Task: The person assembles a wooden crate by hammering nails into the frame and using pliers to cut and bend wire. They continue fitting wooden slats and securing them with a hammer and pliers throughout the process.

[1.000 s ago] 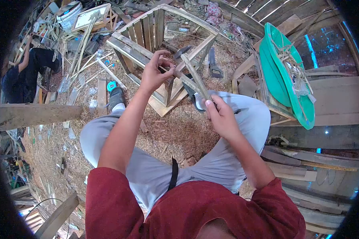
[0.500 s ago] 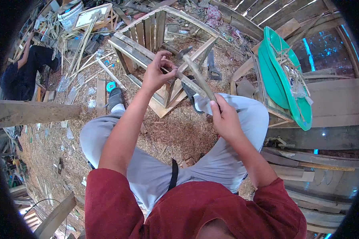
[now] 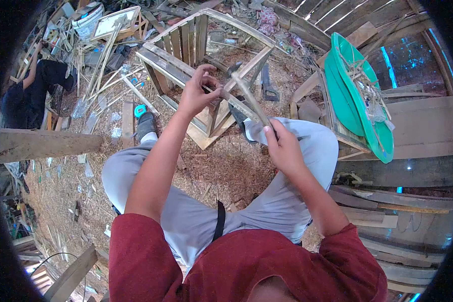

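My right hand (image 3: 285, 147) grips the lower end of a hammer's wooden handle, thumb along it. The hammer (image 3: 246, 94) slants up and left, its dark metal head just right of my left fingertips. My left hand (image 3: 199, 94) is closed in a pinch over the near corner of a slatted wooden frame (image 3: 169, 64); whatever lies between the fingertips is too small to make out. The frame stands on the ground between my feet, partly hidden behind my left hand and the hammer.
A handsaw (image 3: 269, 85) lies beyond the frame. A turquoise tape measure (image 3: 140, 109) sits by my left shoe. To the right stands a green plastic tub (image 3: 345, 95) with wood scraps. Another person (image 3: 38, 90) is at the far left. Wood shavings (image 3: 211, 173) cover the ground.
The hammer head has dipped slightly and turned a little beside my left fingers. Both hands stay nearly in the same place.
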`<action>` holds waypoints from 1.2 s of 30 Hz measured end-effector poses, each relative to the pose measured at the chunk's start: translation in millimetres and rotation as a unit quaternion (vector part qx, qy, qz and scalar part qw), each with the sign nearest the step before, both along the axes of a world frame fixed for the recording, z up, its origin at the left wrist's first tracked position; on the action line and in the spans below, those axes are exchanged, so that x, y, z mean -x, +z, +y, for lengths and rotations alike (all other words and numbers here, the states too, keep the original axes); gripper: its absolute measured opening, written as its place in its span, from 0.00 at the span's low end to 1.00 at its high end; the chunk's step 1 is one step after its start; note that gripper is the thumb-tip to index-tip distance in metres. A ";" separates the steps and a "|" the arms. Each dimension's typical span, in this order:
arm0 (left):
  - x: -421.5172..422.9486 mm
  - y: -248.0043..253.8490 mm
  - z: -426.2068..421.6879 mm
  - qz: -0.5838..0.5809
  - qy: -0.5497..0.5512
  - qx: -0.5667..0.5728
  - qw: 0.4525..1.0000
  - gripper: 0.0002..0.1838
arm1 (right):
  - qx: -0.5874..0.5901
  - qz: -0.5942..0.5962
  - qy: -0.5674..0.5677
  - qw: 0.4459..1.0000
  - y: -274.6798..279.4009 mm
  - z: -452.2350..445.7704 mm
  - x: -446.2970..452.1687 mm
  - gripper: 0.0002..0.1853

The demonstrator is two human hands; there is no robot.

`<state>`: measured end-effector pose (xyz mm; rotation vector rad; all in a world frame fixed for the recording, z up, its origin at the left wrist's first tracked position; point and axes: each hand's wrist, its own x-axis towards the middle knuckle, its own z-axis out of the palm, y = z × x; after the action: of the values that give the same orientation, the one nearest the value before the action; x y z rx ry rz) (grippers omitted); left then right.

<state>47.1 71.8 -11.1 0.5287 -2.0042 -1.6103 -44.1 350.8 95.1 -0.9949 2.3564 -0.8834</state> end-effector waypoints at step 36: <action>58.3 -2.4 -57.6 -0.423 -0.020 0.455 0.783 0.32 | -0.042 -0.016 -0.029 0.999 -71.4 -64.8 57.2 0.31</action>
<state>-11.2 14.2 -13.5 0.8766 -3.0861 -0.1662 -101.3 286.0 23.8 -0.8754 2.3849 -0.8076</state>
